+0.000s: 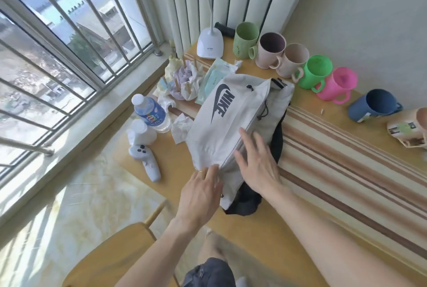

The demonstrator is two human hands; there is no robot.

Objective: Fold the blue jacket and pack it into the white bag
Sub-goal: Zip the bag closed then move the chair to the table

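Note:
The white bag point(219, 111) with a dark logo lies flat on the wooden table point(265, 240), its zip running along the right side. Dark fabric, apparently the blue jacket point(245, 203), shows under the bag at its near end and along its right edge; most of it is hidden. My left hand point(201, 194) touches the bag's near corner, fingers pinching at the white fabric there. My right hand point(256, 162) lies flat on the bag beside the zip, fingers spread, holding nothing.
A row of mugs point(316, 74) lines the table's far right edge. A desk lamp point(210, 41), wipes pack point(212, 78), crumpled tissues point(182, 127), water bottle point(152, 113) and white controller point(145, 159) sit to the left. A striped cloth point(346, 159) covers the right. A chair point(111, 259) stands below.

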